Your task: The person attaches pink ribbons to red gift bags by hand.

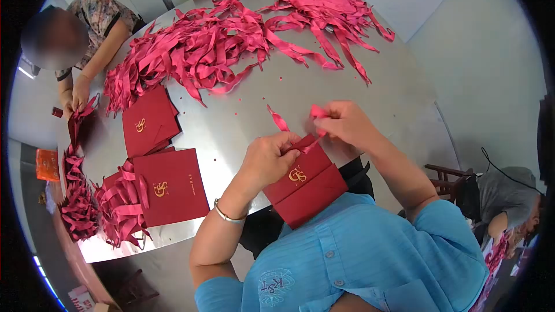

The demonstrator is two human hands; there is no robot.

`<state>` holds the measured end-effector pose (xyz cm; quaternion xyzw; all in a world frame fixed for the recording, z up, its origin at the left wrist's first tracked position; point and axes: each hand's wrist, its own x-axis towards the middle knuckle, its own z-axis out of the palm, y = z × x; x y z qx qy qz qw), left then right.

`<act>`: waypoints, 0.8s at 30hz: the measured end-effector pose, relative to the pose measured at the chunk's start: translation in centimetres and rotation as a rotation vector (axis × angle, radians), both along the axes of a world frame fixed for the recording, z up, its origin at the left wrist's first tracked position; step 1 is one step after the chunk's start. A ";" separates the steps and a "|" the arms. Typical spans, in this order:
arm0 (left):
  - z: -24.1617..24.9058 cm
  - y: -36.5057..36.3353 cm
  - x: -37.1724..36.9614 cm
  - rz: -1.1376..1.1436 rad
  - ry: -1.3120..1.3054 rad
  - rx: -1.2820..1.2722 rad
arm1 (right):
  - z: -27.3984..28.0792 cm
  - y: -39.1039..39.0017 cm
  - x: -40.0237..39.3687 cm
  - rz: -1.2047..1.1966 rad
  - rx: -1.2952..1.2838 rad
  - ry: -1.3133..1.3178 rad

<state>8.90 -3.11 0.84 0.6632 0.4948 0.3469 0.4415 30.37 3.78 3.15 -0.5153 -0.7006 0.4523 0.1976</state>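
Observation:
A dark red paper bag with a gold logo rests against my body at the table's edge. My left hand is closed on the bag's top edge, thumb over the front. A loose end of pink ribbon sticks up beyond its fingers. My right hand pinches another stretch of pink ribbon just right of the bag's top. That ribbon runs down to the bag's edge between both hands. The right fingertips are slightly blurred, and how the ribbon passes through the bag is hidden.
Pink ribbons lie heaped across the far table, with a second pile behind. Flat red bags are stacked at left beside bags with ribbons. A co-worker's hands handle a bag at the far left. Another person sits at right.

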 end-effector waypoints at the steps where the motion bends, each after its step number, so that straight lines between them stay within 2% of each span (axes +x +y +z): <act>1: 0.4 -0.1 0.0 0.003 0.035 0.002 | 0.1 -0.2 0.2 -0.068 -0.182 0.303; 2: 0.6 -0.1 0.0 0.005 0.070 0.003 | 0.3 -0.4 0.4 -0.137 -0.366 0.604; 3: 0.5 -0.1 0.0 0.008 0.067 0.003 | 0.5 -0.7 0.3 -0.134 -0.367 0.601; 5: 0.3 -0.1 0.0 0.008 0.101 -0.001 | 0.8 -1.2 0.3 -0.104 -0.327 0.920; 6: 0.0 -0.1 0.0 0.011 0.100 -0.002 | 0.8 -1.2 0.3 -0.101 -0.328 0.918; 8: -0.6 0.0 -0.1 0.020 0.030 -0.021 | 0.8 -1.4 0.5 -0.014 -0.374 1.182; 12: 0.1 0.1 0.0 0.030 0.051 -0.087 | 2.0 -2.3 0.3 0.016 -0.230 1.165; 14: 0.0 0.1 -0.1 0.023 0.071 -0.076 | 2.8 -2.9 0.4 -0.044 -0.026 0.957; 15: 0.0 0.1 -0.1 0.026 0.070 -0.076 | 3.1 -3.2 0.3 -0.040 -0.027 0.956; 17: 0.2 0.0 0.1 0.045 0.117 -0.027 | 3.8 -3.8 -0.1 -0.083 0.275 0.856; 24: 0.1 0.0 0.2 0.070 0.170 0.078 | 6.0 -3.4 -0.5 -0.099 0.362 0.875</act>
